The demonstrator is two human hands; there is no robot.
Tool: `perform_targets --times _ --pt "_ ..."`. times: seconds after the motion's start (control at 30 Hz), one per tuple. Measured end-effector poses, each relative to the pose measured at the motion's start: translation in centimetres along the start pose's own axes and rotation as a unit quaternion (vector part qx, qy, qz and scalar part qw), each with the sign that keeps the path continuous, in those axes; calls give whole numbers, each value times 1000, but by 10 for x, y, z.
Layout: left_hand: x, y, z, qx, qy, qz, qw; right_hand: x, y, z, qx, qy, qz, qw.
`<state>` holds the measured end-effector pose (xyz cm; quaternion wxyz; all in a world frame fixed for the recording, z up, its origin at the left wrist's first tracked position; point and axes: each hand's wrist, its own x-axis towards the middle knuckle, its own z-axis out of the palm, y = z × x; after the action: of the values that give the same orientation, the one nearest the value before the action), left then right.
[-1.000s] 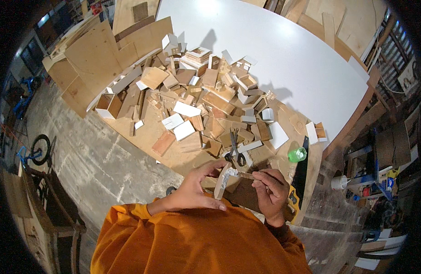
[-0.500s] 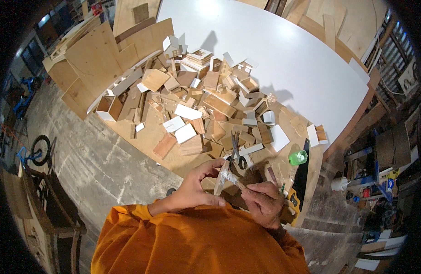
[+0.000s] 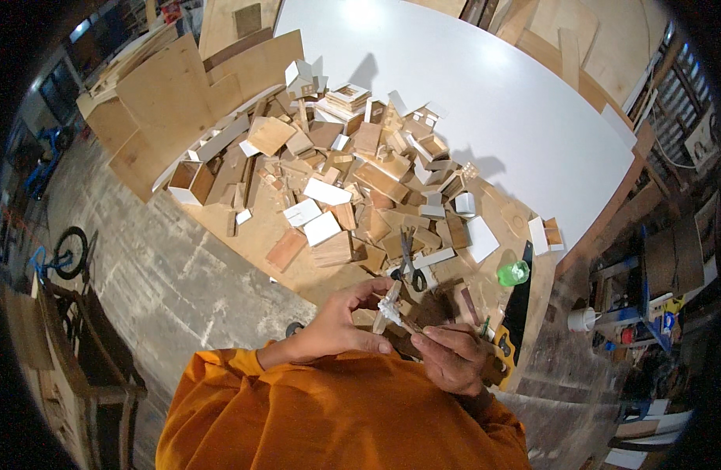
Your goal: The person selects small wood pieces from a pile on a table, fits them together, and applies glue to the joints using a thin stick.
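Observation:
My left hand (image 3: 337,323) is closed around a small flat piece of wood (image 3: 392,291), gripping it between thumb and fingers above my lap. My right hand (image 3: 454,356) pinches a thin stick (image 3: 410,323). Its far end meets a lump of white paste (image 3: 389,309) at the wood piece; whether the paste clings to the stick, the wood or both is hard to tell. Just beyond my hands lie dark-handled scissors (image 3: 408,266), blades pointing away. A green translucent cup-like container (image 3: 512,272) stands to the right, beside a handsaw (image 3: 519,301) with a yellow handle.
Many wood offcuts and white-faced blocks (image 3: 323,229) are heaped across the table (image 3: 278,270), with small model houses (image 3: 299,78) among them. Behind spreads a large white board (image 3: 486,102). Plywood sheets (image 3: 165,102) lean at the left. A white bucket (image 3: 582,319) is at right.
The wood piece has tilted in my left hand, and my right hand has shifted slightly with the stick against it. The whole view has moved a little; the things on the table stay put.

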<state>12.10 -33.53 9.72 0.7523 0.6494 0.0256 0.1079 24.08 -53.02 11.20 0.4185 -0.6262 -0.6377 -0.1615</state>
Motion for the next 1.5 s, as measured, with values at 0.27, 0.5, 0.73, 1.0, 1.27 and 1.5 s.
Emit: perform_targets --times 0.27,0.5,0.73,1.0,1.27,1.5 --pt "-2 -7 -3 -40 2 -15 999 -3 -2 -4 5 -21 -42 999" --pt "-5 -4 -2 -9 8 -18 1000 -5 0 -10 -28 -6 -34 999" --pt "-6 -4 0 7 -10 2 1000 2 -6 -10 -25 -16 -27 999" --pt "-9 -4 -1 -1 -17 -8 1000 11 -2 -7 -31 -13 -26 999" --pt "-11 -6 0 -28 -9 -23 999 6 7 -11 -105 64 103 987" --pt "-14 -11 -9 -29 -15 -28 999 -30 99 -91 -304 159 373 862"
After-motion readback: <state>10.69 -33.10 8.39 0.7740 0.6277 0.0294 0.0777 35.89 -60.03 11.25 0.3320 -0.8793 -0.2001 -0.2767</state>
